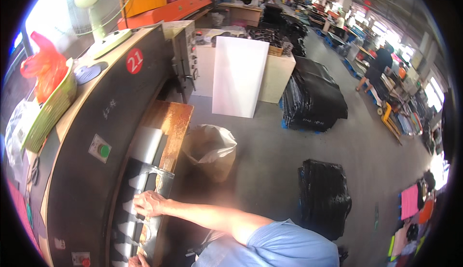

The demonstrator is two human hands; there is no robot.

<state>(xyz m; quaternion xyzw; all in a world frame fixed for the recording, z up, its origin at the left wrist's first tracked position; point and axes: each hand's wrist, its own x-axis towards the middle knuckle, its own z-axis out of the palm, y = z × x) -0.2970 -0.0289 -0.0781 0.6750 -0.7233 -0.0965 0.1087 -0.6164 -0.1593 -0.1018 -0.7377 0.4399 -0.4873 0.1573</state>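
My right hand [149, 204] reaches left over the bed of a dark press, fingers curled and closed on the metal rim of a cutting die [164, 173]. At the lower edge, partly cut off, my left hand [138, 260] has its fingers bent on the die's near end. Beneath lies a black sheet [126, 190] with several cut-out gaps, through which a white surface shows. A white board [147, 144] lies farther along the worn wooden bed [176, 122].
The press's dark front panel [91, 122] carries a green button [103, 150] and a red button [86, 262]. An open white sack [212, 151] stands beside the bed. Black sheet stacks [316, 96] lie on the floor. A person [381, 64] walks far right, near a yellow pallet jack [390, 122].
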